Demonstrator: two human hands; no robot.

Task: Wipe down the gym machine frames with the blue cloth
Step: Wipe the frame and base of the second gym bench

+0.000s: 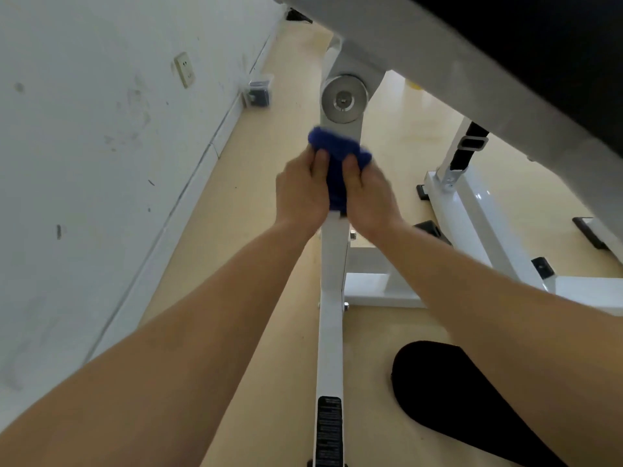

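A blue cloth [335, 163] is wrapped around a white upright bar [332, 281] of the gym machine frame, just below a round silver pivot disc [344, 98]. My left hand [301, 192] grips the cloth from the left side of the bar. My right hand [369, 193] grips it from the right side, thumb on the cloth. Both hands squeeze the cloth against the bar between them. The bar section under the cloth is hidden.
A white wall [101, 146] with a socket [184, 69] runs along the left. A sloping white beam with a black pad [505, 62] crosses overhead at upper right. White base rails [472, 210] lie on the beige floor at right. A black padded shape [455, 399] sits at lower right.
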